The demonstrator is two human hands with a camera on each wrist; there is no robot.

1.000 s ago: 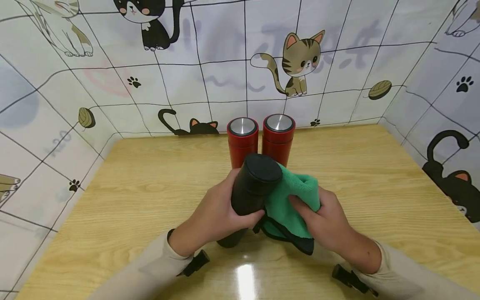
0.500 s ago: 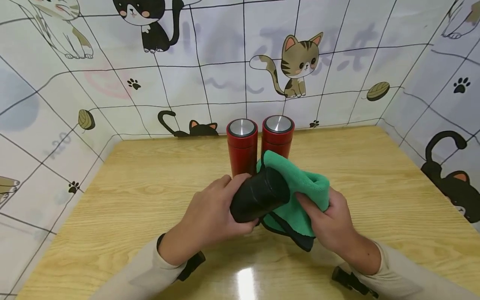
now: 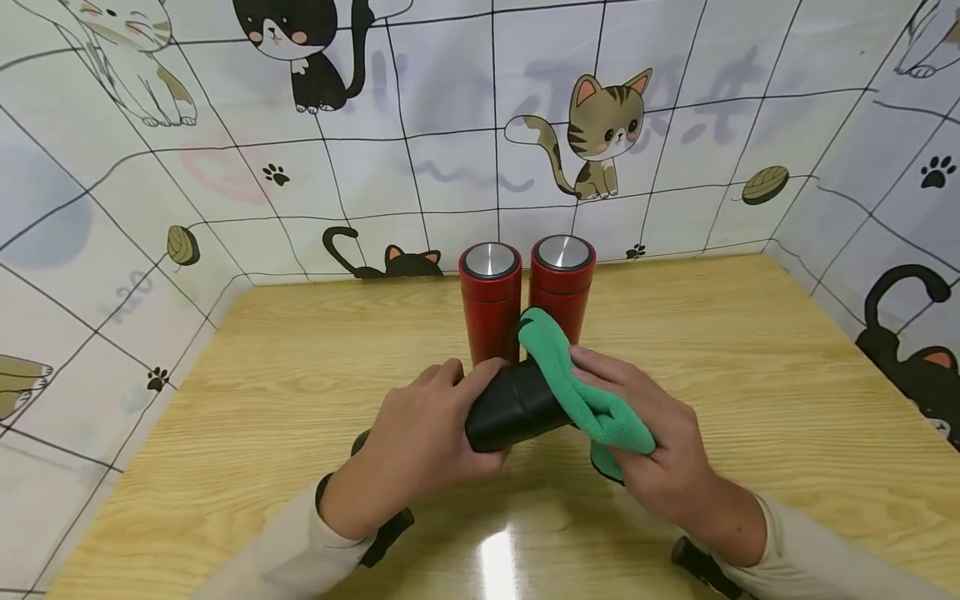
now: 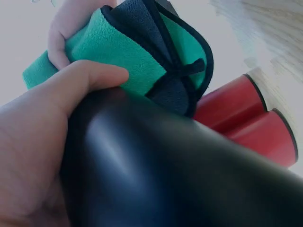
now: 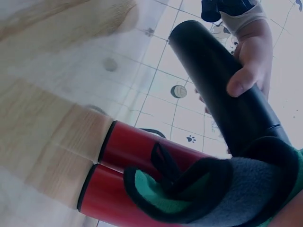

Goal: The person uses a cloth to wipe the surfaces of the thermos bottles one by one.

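My left hand (image 3: 420, 429) grips a black thermos flask (image 3: 513, 408) round its body and holds it tilted, its top end toward the right. In the right wrist view the black flask (image 5: 213, 80) shows nearly whole, the left thumb laid along its side. My right hand (image 3: 656, 429) holds a green towel (image 3: 577, 383) with dark edging and presses it over the flask's top end, which the cloth hides. Seen from the left wrist, the towel (image 4: 123, 47) has a grey side and a dark loop.
Two red thermos flasks (image 3: 491, 308) with silver lids stand side by side behind the hands on the wooden table (image 3: 337, 350). A cat-patterned sheet (image 3: 450, 108) hangs behind the table and along both sides.
The black flask has gone from near upright to strongly tilted, top end to the right. My right hand has moved the towel from beside the flask onto its top end.
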